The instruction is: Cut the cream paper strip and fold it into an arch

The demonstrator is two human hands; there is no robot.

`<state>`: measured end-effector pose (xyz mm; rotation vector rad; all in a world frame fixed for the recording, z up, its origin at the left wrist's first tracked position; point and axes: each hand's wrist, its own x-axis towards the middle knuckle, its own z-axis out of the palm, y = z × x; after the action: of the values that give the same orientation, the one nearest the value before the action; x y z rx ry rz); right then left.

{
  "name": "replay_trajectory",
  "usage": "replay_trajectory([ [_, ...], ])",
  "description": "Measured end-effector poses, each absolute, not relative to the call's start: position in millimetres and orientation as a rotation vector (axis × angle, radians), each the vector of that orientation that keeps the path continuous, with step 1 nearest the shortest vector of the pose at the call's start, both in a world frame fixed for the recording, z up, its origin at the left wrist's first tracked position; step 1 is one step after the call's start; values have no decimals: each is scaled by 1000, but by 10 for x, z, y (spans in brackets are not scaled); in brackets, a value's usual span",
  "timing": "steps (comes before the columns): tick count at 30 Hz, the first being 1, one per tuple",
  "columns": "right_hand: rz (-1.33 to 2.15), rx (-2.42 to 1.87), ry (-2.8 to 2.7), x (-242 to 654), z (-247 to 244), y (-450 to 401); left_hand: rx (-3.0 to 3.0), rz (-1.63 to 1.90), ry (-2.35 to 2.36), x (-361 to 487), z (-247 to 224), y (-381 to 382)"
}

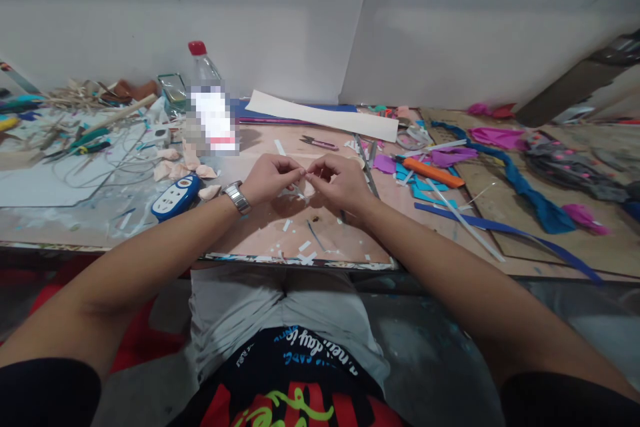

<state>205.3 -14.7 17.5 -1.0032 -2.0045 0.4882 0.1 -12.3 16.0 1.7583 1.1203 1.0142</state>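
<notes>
Over the middle of the table, my left hand (274, 179) and my right hand (339, 181) meet at the fingertips. Both pinch a small, thin pale peach piece (309, 188), and its exact kind is too small to make out. Part of it is covered by the fingers. White scraps show just beneath the hands. A silver watch (237, 197) is on my left wrist. Several crumpled peach pieces (173, 168) of similar colour lie left of my left hand, by a blue and white power strip (176, 197). Small thread snips (319, 143) rest beyond the hands.
Behind my left hand stands a red-capped bottle (199, 49). A long cream strip (320, 117) lies at the back. To the right are an orange utility knife (433, 172), blue strips (505, 227) and pink scraps (497, 138). Pliers (83, 147) lie among clutter at left.
</notes>
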Motion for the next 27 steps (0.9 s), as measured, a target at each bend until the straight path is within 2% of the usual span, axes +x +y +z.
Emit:
replay_trajectory([
  [12,826,-958,-1820,2052,117,-106,1573,1038,1058,9,127,-92],
  [27,983,-959,-1737,2044,85,-81,1569,998,1015,11,158,-111],
])
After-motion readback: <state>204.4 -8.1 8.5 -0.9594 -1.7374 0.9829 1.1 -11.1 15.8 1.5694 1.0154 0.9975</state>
